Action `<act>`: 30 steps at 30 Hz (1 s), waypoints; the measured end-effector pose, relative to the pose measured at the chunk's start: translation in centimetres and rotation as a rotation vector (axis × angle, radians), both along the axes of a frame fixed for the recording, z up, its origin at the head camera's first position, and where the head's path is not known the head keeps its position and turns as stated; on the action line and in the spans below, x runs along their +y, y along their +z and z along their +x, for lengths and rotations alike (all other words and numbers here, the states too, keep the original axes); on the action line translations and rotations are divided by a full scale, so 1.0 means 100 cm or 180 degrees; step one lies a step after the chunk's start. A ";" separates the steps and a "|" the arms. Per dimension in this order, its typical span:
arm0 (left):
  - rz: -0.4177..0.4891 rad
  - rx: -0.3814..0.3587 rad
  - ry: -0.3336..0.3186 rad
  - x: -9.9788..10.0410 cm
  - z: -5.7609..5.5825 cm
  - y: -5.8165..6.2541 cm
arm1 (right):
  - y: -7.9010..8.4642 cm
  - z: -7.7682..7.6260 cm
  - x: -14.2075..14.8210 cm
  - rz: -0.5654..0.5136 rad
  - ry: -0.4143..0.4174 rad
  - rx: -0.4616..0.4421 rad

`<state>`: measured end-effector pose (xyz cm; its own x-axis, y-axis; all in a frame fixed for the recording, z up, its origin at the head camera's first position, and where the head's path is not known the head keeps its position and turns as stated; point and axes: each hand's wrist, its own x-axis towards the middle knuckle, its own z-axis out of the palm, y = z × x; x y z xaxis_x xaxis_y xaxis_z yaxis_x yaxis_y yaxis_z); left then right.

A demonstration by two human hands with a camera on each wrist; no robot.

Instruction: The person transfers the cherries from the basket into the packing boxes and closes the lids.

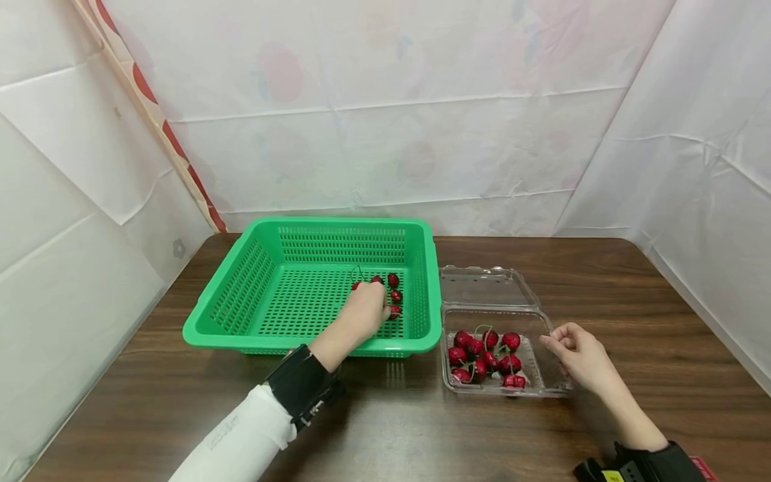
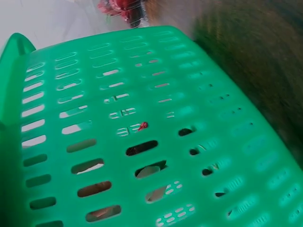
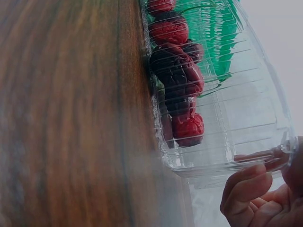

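My left hand [image 1: 366, 309] reaches over the front rim of a green slotted basket [image 1: 253, 340] and lies on a small cluster of red cherries [image 1: 394, 281] at its right side. Its fingertips are hidden, so I cannot tell whether they hold a cherry. In the left wrist view only the basket wall [image 2: 142, 94] fills the frame, blurred. My right hand [image 1: 557, 343] pinches the right rim of a clear plastic clamshell box [image 1: 542, 375]. Inside the box lie several stemmed cherries [image 1: 488, 358]. The right wrist view shows the fingers [image 3: 246, 189] on the box rim [image 3: 255, 156], with the cherries [image 3: 177, 71] behind it.
The box's clear lid [image 1: 484, 286] lies open, flat behind it and beside the basket. Everything sits on a dark wooden table [image 1: 632, 301]. White sheeting closes in the back and both sides.
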<state>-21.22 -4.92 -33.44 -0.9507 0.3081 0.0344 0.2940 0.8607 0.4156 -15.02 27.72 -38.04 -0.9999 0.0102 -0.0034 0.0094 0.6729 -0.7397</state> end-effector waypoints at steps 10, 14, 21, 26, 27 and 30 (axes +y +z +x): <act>0.0280 0.0435 0.0113 -0.002 0.007 0.004 | -0.001 -0.001 0.000 -0.0039 0.0005 0.0010; 0.0418 0.0626 0.0106 -0.001 0.013 0.008 | -0.001 -0.001 0.000 -0.0026 -0.0007 0.0019; 0.0613 0.0945 0.0003 0.000 0.024 0.016 | -0.001 0.000 0.000 -0.0001 0.0000 0.0033; 0.0697 0.1109 0.0001 0.004 0.029 0.019 | 0.000 0.000 0.000 0.0003 -0.0004 0.0042; 0.0720 0.1127 0.0001 0.005 0.030 0.020 | 0.000 0.000 0.000 0.0000 -0.0012 0.0039; 0.0791 0.1175 -0.0022 0.008 0.034 0.023 | 0.001 0.000 -0.001 -0.0001 -0.0021 0.0029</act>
